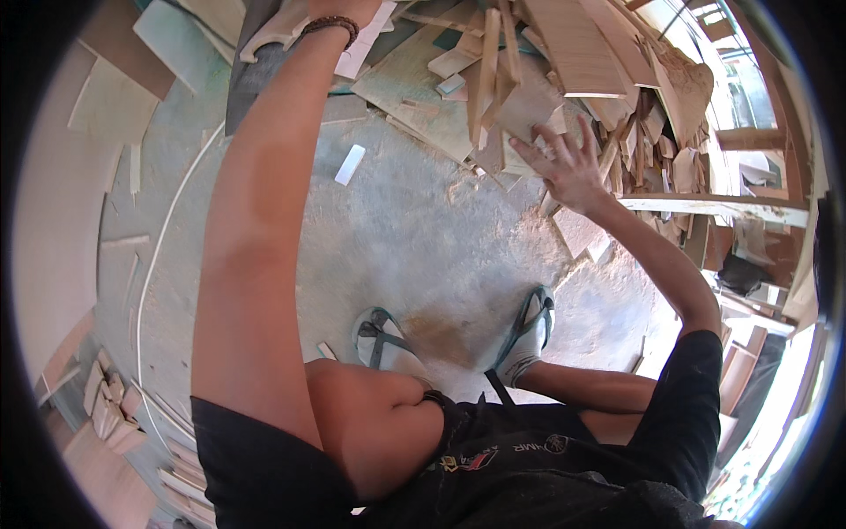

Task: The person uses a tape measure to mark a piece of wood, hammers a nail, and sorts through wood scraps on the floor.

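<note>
My right hand [571, 169] reaches over the heap of wood offcuts, its fingers spread apart. A small pale board piece [526, 108] lies just beyond the fingertips; whether they touch it I cannot tell. My left arm stretches far forward, and my left hand [345, 9], with a braided bracelet at the wrist, is cut off by the upper edge, so its fingers are hidden. Beside that wrist is a curved, pale wooden piece [275, 33], against a dark grey surface [242, 93]. Thin wood strips [487, 75] stand tilted beside the board piece.
Large offcut boards [577, 48] are piled at the far right. A white rectangular piece [350, 165] lies on the dusty concrete floor [414, 220]. A pale cable [163, 229] runs along the left, near leaning panels [66, 203]. Wooden framing [749, 139] stands at right; my sandalled feet [388, 339] are below.
</note>
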Tool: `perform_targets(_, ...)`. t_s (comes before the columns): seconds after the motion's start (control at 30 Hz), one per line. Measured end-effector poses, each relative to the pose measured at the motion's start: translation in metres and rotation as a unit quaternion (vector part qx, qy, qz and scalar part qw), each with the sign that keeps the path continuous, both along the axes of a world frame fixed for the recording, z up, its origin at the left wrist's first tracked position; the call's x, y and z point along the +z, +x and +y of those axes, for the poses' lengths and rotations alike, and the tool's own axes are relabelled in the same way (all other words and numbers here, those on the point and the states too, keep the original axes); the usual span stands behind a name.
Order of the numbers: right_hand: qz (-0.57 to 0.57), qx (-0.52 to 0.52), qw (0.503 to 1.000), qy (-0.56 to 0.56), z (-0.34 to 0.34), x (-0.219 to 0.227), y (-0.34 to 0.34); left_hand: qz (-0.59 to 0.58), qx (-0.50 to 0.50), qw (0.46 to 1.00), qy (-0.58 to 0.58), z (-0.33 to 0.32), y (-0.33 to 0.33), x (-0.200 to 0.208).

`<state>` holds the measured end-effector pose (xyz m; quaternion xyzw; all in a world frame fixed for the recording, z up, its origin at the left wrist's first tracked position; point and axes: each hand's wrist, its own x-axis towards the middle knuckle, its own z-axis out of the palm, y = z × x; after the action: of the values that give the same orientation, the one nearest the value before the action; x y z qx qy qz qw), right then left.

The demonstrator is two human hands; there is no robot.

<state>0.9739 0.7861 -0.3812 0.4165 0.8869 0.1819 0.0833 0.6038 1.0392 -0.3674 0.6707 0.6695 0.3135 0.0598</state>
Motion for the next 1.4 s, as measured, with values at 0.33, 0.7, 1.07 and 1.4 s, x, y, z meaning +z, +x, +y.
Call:
perform_targets(0.33,0.026,0.016,0.994,0.103,0.036,0.164,0.019,0.007,0.025,0.996,0.087,-0.038,-0.036,-0.009)
perform_targets(0.7,0.216,-0.04,0.939,0.265,0.044,0.234,-0.042,-0.082,-0.374,0.795,0.47,-0.14,0.115,0.12)
perform_targets(1.07,0.286,0.01,0.906,0.313,0.073,0.249,-0.072,0.222,-0.303,0.811,0.449,-0.119,0.06,0.183)
perform_targets(1.4,0.268,0.082,0.907,0.315,0.088,0.246,-0.094,0.301,-0.203,0.817,0.448,-0.108,0.025,0.191)
